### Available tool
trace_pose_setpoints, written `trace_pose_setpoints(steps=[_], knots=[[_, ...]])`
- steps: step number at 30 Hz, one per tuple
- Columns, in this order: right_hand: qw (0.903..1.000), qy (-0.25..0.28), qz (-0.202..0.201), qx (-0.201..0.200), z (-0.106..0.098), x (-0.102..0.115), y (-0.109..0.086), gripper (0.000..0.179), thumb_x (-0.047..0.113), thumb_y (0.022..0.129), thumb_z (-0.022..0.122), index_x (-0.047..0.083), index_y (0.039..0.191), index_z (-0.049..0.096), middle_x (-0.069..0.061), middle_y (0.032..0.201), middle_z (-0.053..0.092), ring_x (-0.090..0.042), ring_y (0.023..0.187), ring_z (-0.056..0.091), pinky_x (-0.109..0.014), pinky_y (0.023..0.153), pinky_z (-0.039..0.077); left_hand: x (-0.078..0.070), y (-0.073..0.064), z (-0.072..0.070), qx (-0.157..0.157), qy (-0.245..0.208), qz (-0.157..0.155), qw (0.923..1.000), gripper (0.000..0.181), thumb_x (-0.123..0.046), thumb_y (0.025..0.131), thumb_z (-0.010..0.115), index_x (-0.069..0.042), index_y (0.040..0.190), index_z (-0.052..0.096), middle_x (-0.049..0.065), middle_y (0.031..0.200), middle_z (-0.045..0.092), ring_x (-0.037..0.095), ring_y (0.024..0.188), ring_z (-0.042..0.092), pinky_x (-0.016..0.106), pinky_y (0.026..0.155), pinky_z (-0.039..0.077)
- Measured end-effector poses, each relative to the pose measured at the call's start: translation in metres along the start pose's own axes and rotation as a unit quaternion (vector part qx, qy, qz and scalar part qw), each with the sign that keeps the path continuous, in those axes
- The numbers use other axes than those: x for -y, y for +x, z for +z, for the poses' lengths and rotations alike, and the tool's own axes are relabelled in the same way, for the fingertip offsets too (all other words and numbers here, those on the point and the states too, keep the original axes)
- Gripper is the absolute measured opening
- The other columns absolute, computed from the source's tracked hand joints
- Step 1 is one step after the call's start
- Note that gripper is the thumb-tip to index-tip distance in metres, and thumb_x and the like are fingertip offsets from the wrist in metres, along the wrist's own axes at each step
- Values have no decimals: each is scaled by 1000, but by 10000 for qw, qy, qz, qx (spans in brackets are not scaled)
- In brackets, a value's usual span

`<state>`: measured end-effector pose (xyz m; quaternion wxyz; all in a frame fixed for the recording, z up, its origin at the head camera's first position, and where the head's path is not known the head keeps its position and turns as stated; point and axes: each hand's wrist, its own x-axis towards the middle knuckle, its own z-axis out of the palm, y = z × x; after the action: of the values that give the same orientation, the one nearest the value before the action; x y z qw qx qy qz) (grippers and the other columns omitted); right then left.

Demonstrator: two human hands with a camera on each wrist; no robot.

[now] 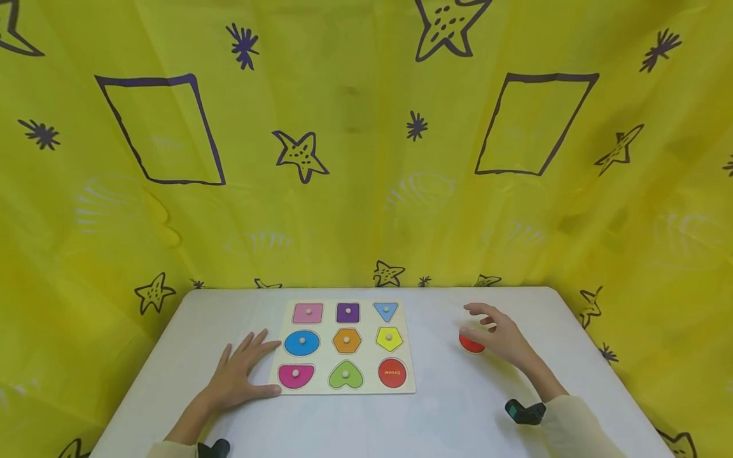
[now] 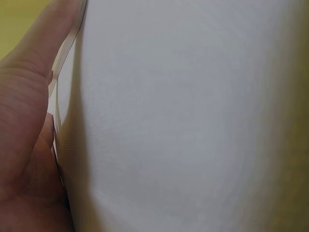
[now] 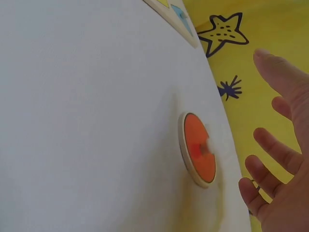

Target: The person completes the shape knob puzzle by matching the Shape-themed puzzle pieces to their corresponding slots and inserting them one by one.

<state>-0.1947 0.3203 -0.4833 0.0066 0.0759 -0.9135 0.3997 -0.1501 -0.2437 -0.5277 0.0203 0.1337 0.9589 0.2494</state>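
Note:
A wooden shape puzzle board [image 1: 366, 385] lies flat on the table, with knobbed pieces in several colours. Spread fingers of my left hand [image 1: 237, 375] lie at its left edge, the thumb by the lower corner. In the left wrist view, that thumb [image 2: 34, 48] runs along the board's side. A flat red circle [image 1: 392, 373] with printed letters and no knob fills the board's lower right corner. To the right of the board, a round red puzzle piece [image 3: 199, 150] with a pale rim lies on the table. My right hand [image 1: 506, 340] hovers over this piece, fingers loosely bent and apart from it.
The white table [image 1: 446, 420] has its far edge against a yellow curtain [image 1: 355, 222] printed with dark stars. Black wrist devices, one on the right wrist [image 1: 525, 412] and one on the left [image 1: 214, 448], sit close above the tabletop.

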Motion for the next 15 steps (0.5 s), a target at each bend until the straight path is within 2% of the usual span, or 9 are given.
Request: trace_pose_setpoints(steps=[8,15], knots=[[9999,-48,117,-40,0,-24,-7,61,35,91,79,10,143,57,-22,133,61,-40,112,59,-45,86,53,1,0,0,-78,19,76,9999,95,-70,71,80,-23,150,54,19,163,35,50,151,18,78,114,1],[9990,-134,429,-11,4,-34,-9,63,39,91,79,12,144,56,-20,135,60,-35,113,56,-47,91,51,3,0,2,-133,-4,160,9998,93,-69,72,80,-25,149,54,19,163,36,50,151,19,79,114,1]])
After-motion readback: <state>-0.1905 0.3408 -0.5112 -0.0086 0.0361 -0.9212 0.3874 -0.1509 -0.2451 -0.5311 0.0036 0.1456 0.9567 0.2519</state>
